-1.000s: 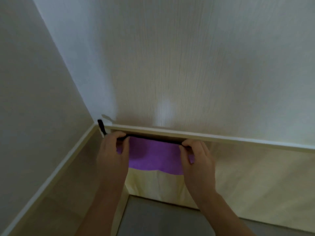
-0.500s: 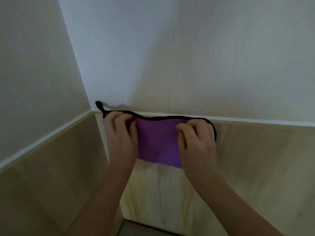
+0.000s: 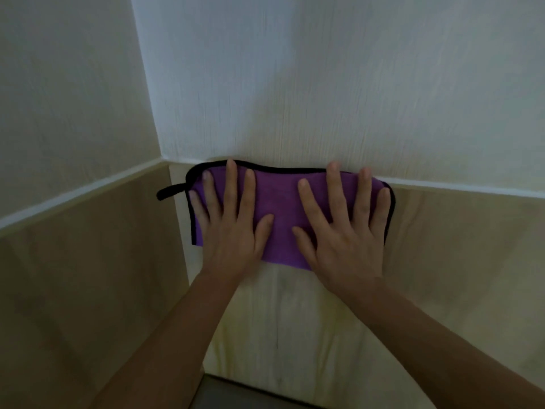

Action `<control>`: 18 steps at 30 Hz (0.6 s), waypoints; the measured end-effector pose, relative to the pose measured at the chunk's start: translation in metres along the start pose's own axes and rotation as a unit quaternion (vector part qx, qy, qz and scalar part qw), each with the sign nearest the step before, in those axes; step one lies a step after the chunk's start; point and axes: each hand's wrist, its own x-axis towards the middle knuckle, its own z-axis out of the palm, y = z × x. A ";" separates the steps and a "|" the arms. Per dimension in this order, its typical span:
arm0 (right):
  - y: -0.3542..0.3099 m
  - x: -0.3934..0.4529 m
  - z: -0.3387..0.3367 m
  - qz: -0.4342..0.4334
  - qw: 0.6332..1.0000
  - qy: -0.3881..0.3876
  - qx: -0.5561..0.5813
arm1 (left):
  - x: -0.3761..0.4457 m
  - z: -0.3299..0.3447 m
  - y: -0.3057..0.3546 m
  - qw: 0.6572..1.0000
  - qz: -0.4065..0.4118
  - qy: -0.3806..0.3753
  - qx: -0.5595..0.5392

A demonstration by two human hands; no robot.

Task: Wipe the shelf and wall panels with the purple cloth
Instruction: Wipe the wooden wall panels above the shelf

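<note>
The purple cloth [image 3: 280, 208], edged in black with a small black loop at its left corner, lies flat against the pale wood wall panel [image 3: 295, 314] just under a white trim line. My left hand [image 3: 233, 222] presses on the cloth's left half with fingers straight and spread. My right hand [image 3: 342, 228] presses on the right half the same way. The fingertips of both hands reach the cloth's top edge, at the seam with the upper white wall [image 3: 324, 84].
The corner of two walls runs down at the left, with a side wood panel [image 3: 88, 276] below a white trim strip [image 3: 73, 193]. A dark grey surface [image 3: 236, 394] shows at the bottom edge, below the panel.
Both hands went from gripping the cloth's top edge with curled fingers to lying flat and spread on it. The cloth now sits higher and flat on the panel, and the view has tilted up.
</note>
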 end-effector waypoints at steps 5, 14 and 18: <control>-0.007 -0.012 0.014 0.013 0.999 0.020 -0.036 | -0.001 0.011 -0.007 0.999 0.013 0.029 0.006; -0.029 -0.066 0.033 0.007 0.998 0.010 -0.055 | -0.046 0.026 -0.024 0.999 0.026 0.016 0.021; -0.032 -0.089 0.042 -0.012 0.999 0.014 -0.042 | -0.070 0.036 -0.027 1.000 0.011 0.009 0.007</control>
